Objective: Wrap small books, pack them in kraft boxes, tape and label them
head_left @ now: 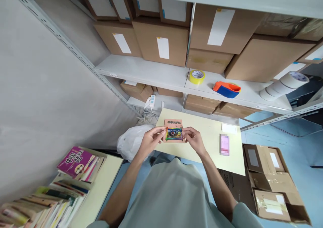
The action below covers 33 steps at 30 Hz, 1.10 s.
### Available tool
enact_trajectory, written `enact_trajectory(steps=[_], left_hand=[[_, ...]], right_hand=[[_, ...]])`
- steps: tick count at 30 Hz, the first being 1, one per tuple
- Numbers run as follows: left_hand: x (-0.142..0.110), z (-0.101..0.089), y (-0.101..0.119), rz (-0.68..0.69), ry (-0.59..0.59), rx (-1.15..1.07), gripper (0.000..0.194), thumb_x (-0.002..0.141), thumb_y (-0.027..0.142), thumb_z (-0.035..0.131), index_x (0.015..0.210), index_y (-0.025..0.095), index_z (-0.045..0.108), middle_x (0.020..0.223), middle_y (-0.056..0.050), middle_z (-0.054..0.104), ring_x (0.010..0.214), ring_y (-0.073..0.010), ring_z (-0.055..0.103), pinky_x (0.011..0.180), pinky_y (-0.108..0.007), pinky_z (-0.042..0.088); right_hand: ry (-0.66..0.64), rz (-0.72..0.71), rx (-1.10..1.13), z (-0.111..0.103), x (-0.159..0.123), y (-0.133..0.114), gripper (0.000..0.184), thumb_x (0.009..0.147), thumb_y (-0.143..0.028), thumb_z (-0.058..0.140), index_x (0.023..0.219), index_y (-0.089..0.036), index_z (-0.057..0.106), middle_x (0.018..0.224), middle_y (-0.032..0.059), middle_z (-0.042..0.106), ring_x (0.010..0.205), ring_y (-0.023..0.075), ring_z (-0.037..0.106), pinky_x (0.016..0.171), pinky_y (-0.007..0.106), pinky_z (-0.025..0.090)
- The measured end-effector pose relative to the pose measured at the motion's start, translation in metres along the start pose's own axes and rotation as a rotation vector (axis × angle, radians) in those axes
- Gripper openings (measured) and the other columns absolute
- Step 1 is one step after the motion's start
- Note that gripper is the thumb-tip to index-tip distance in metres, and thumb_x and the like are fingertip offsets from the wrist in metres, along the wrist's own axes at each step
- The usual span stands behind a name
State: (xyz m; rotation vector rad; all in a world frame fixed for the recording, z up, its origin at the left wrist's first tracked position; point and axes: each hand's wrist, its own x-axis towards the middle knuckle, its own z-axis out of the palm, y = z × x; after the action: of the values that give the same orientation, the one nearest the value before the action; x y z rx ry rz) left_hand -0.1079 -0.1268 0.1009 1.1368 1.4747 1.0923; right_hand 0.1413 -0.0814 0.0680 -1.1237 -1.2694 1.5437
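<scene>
In the middle of the view, both hands hold a small pink-brown book (173, 122) by its side edges, above the pale yellow table. Dark lettering runs across the top of its cover, with a dark picture in a rainbow-coloured frame below. My left hand (151, 138) pinches the left edge between thumb and fingers. The opposite edge is between the thumb and fingers of my right hand (195, 139). The book looks closed, its cover facing up toward me.
On the table (209, 143) to the right lie a blurred pink phone-like item (224, 145) and a white card (229, 128). Stacked books (75, 162) stand at lower left near a white plastic bag (135, 142). Shelves ahead hold cartons (161, 42), yellow tape (196, 76) and a tape dispenser (227, 89).
</scene>
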Motion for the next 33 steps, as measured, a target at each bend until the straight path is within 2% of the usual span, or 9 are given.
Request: enact_trajectory(steps=[3,7,9,14,18,22,28,31,33], left_hand=[[0.011,0.005,-0.044,-0.103,-0.014,-0.037,0.072,0.083,0.061,0.082,0.139,0.018,0.069,0.108,-0.010,0.084,0.076,-0.0201,0.076,0.062,-0.029,0.062],[0.019,0.016,-0.120,-0.263,-0.045,-0.062,0.065,0.070,0.062,0.085,0.115,0.016,0.078,0.107,-0.013,0.083,0.091,-0.0276,0.079,0.072,-0.035,0.065],[0.017,0.021,-0.155,-0.306,-0.043,-0.026,0.064,0.067,0.058,0.087,0.116,0.017,0.079,0.103,-0.012,0.083,0.089,-0.0274,0.079,0.072,-0.035,0.064],[0.009,0.021,-0.210,-0.407,-0.120,0.075,0.068,0.077,0.047,0.082,0.137,0.016,0.074,0.098,-0.009,0.082,0.075,-0.0224,0.077,0.067,-0.031,0.060],[0.031,0.008,-0.217,-0.371,-0.100,0.208,0.061,0.085,0.034,0.075,0.144,0.016,0.072,0.109,-0.012,0.083,0.083,-0.0242,0.080,0.075,-0.032,0.063],[0.077,-0.009,-0.203,-0.271,-0.081,0.263,0.051,0.087,0.019,0.067,0.138,0.022,0.077,0.123,-0.009,0.084,0.092,-0.0244,0.082,0.086,-0.034,0.065],[0.141,-0.031,-0.184,-0.120,-0.055,0.250,0.059,0.086,0.004,0.056,0.138,0.021,0.076,0.130,-0.008,0.082,0.109,-0.0238,0.080,0.099,-0.034,0.064],[0.148,-0.044,-0.194,-0.135,-0.005,0.297,0.056,0.089,0.006,0.057,0.141,0.019,0.074,0.135,-0.011,0.080,0.116,-0.0256,0.078,0.105,-0.038,0.062],[0.139,-0.058,-0.210,-0.157,0.010,0.338,0.054,0.091,0.009,0.060,0.143,0.019,0.073,0.139,-0.013,0.078,0.119,-0.0279,0.077,0.108,-0.041,0.060]], right_hand=[[0.019,0.057,-0.013,0.002,0.005,0.041,0.037,0.086,-0.051,0.079,0.108,-0.022,0.073,0.085,0.0028,0.081,0.071,0.0183,0.072,0.061,0.029,0.059],[0.082,0.185,-0.037,0.008,0.005,0.107,0.042,0.080,-0.044,0.076,0.115,-0.023,0.067,0.087,0.0032,0.083,0.072,0.0206,0.076,0.065,0.033,0.065],[0.098,0.270,-0.079,0.012,0.001,0.139,0.043,0.079,-0.043,0.074,0.116,-0.023,0.068,0.090,0.0048,0.084,0.073,0.0226,0.078,0.067,0.035,0.067],[0.078,0.401,-0.225,0.021,-0.003,0.189,0.029,0.084,-0.043,0.069,0.105,-0.024,0.076,0.099,0.0093,0.086,0.084,0.0288,0.083,0.072,0.040,0.070],[0.054,0.386,-0.346,0.030,0.022,0.197,0.031,0.089,-0.041,0.066,0.109,-0.023,0.081,0.099,0.0087,0.086,0.088,0.0292,0.084,0.075,0.039,0.070],[0.097,0.315,-0.371,0.042,0.070,0.192,0.033,0.089,-0.039,0.065,0.113,-0.021,0.080,0.104,0.0087,0.086,0.091,0.0278,0.084,0.080,0.038,0.070],[0.231,0.242,-0.402,0.056,0.133,0.176,0.042,0.089,-0.034,0.067,0.125,-0.016,0.076,0.118,0.0139,0.084,0.100,0.0278,0.083,0.090,0.040,0.068],[0.285,0.256,-0.461,0.066,0.141,0.176,0.041,0.087,-0.033,0.073,0.125,-0.017,0.075,0.132,0.0172,0.080,0.109,0.0297,0.082,0.098,0.042,0.066],[0.288,0.296,-0.488,0.078,0.135,0.182,0.036,0.087,-0.035,0.075,0.119,-0.019,0.077,0.133,0.0177,0.080,0.111,0.0313,0.082,0.100,0.044,0.065]])
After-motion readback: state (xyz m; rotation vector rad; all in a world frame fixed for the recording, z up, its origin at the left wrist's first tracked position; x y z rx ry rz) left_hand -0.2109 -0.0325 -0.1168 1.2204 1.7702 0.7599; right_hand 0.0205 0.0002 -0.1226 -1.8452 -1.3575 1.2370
